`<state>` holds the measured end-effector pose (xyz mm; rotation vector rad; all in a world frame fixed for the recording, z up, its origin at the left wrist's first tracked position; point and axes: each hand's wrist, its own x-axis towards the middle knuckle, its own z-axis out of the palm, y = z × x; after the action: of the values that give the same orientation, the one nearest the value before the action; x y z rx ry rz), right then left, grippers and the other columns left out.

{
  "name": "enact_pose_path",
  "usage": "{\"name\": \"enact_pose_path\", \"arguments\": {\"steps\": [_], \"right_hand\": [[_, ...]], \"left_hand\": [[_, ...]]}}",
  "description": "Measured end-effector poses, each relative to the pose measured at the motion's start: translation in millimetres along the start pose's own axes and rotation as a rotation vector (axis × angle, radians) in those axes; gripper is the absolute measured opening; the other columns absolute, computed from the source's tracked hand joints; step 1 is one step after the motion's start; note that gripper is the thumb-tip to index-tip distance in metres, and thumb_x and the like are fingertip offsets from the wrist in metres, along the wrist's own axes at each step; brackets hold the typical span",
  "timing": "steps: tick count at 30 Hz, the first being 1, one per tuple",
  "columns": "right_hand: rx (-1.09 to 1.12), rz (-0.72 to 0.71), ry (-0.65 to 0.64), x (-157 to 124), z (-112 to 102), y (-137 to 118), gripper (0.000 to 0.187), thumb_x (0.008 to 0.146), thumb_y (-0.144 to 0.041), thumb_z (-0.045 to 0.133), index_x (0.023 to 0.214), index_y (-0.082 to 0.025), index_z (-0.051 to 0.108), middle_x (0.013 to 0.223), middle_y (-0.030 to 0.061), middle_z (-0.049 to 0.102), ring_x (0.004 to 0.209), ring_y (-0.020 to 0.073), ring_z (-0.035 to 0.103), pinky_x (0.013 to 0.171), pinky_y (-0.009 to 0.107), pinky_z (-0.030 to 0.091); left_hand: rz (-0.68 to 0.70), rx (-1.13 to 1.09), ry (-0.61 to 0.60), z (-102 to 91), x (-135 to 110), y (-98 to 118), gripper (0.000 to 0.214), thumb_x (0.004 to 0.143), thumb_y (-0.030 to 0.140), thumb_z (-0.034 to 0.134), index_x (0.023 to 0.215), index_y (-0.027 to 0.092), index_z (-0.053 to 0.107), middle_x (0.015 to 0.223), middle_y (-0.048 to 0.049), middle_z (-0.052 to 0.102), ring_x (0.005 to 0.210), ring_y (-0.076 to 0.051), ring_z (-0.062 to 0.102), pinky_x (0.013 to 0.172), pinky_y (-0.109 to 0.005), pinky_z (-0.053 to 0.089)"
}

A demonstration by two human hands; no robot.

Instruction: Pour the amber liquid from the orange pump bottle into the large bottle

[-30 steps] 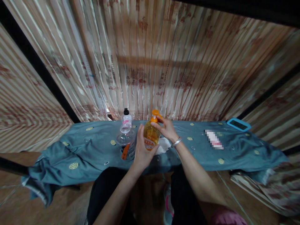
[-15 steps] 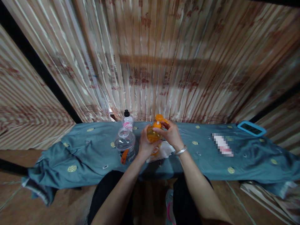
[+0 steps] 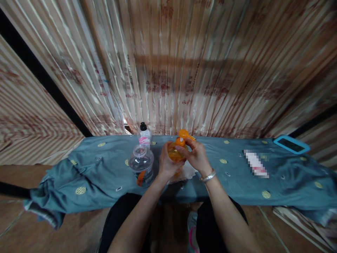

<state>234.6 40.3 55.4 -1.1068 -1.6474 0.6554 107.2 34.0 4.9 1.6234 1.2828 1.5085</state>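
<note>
In the head view, a clear pump bottle [image 3: 173, 153] with yellow-orange contents and an orange pump top [image 3: 183, 133] is between my two hands. My left hand [image 3: 168, 163] wraps around the body of this bottle from the left. Fingers of my right hand [image 3: 197, 156] close on the orange collar just below the pump head, whose spout points right. A white cloth or tissue [image 3: 188, 172] lies under the bottle, partly hidden by my hands. Left of my left hand stands a wide clear plastic jar [image 3: 140, 163] with an orange tag and an uncovered mouth.
Behind the jar stands a clear bottle with a black cap and pink label [image 3: 144, 138]. A blue-framed device [image 3: 291, 144] and a blurred white-and-pink item [image 3: 255, 163] lie to the right on the teal cloth [image 3: 100, 175]. A striped curtain [image 3: 168, 70] hangs behind.
The pump top and my right hand have shifted slightly right, and the spout reaches further over my right fingers. Both hands keep their hold. The whole view has also moved a little.
</note>
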Motion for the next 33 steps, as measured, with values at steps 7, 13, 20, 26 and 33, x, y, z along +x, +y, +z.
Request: {"name": "enact_pose_path", "arguments": {"steps": [7,13,20,26,33], "right_hand": [[0.088,-0.019,-0.012,-2.1,2.9,3.5,0.041,0.080,-0.047,0.072,0.112,-0.022,0.065,0.111,0.0078,0.072,0.099,0.0221,0.068,0.089,0.037,0.053],[0.182,-0.001,0.063,-1.4,6.2,7.4,0.039,0.075,-0.041,0.079,0.104,-0.026,0.057,0.102,0.0030,0.071,0.096,0.0207,0.069,0.087,0.036,0.057],[0.180,-0.020,-0.014,-5.2,2.8,-0.2,0.033,0.080,-0.036,0.074,0.108,-0.026,0.061,0.109,0.0043,0.071,0.102,0.0210,0.068,0.093,0.038,0.053],[0.157,0.033,0.072,-6.0,7.6,1.3,0.044,0.073,-0.039,0.081,0.105,-0.025,0.055,0.102,0.0035,0.069,0.096,0.0222,0.068,0.089,0.040,0.055],[0.133,0.010,-0.025,-7.8,0.2,-8.4,0.031,0.084,-0.036,0.068,0.110,-0.021,0.061,0.108,0.0080,0.070,0.101,0.0237,0.067,0.093,0.043,0.052]], "left_hand": [[-0.019,-0.006,0.014,-1.2,-0.4,-0.3,0.073,0.053,0.019,0.083,0.118,0.021,0.049,0.116,-0.0070,0.066,0.107,-0.026,0.066,0.095,-0.042,0.052],[-0.035,-0.019,0.023,-1.4,-2.1,3.1,0.071,0.054,0.018,0.081,0.117,0.023,0.049,0.115,-0.0057,0.067,0.107,-0.026,0.066,0.095,-0.042,0.052],[-0.053,-0.036,0.013,-2.7,-5.0,4.4,0.075,0.055,0.022,0.082,0.122,0.019,0.048,0.120,-0.0097,0.065,0.111,-0.028,0.065,0.098,-0.044,0.051],[-0.068,-0.030,0.017,-2.3,-6.2,6.1,0.076,0.053,0.018,0.082,0.122,0.019,0.048,0.118,-0.0092,0.066,0.111,-0.028,0.065,0.097,-0.043,0.052],[-0.065,-0.053,0.004,-1.7,-6.9,2.6,0.076,0.055,0.021,0.084,0.123,0.021,0.048,0.119,-0.0089,0.066,0.109,-0.028,0.066,0.097,-0.044,0.053]]}}
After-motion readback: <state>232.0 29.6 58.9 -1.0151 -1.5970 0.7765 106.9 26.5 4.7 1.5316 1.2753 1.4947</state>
